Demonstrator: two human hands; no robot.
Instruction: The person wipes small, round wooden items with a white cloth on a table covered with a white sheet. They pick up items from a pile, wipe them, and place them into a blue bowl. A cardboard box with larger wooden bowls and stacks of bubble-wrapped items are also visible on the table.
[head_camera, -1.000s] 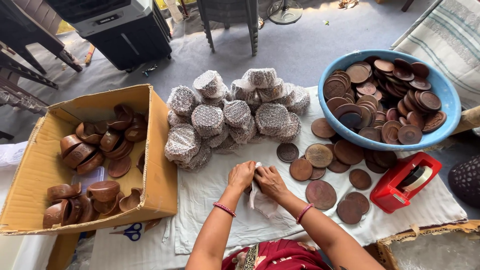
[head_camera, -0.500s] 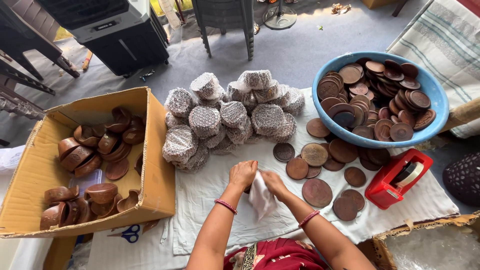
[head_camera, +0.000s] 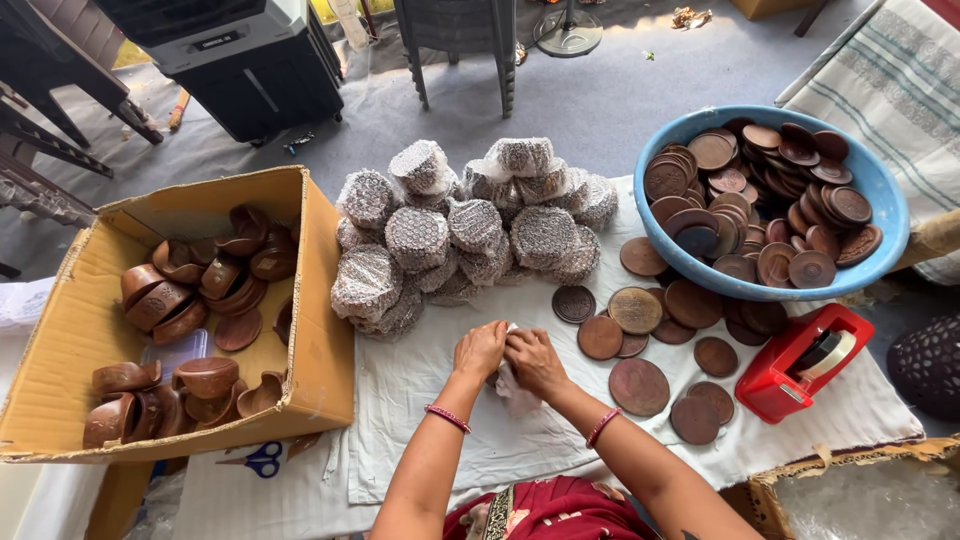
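A white cloth (head_camera: 560, 440) covers the floor, with a cardboard box (head_camera: 320, 340) of brown clay bowls (head_camera: 190, 290) at its left edge and a blue basin (head_camera: 880, 190) of brown lids (head_camera: 770, 200) at its upper right. Between them sits a heap of wrapped bundles (head_camera: 460, 230), then loose brown discs (head_camera: 640, 385) and a red tape dispenser (head_camera: 805, 360). At the cloth's middle, the left hand (head_camera: 480, 350) and right hand (head_camera: 535, 362) meet, both grasping 1 small piece of white wrap (head_camera: 512, 385) pressed against the cloth.
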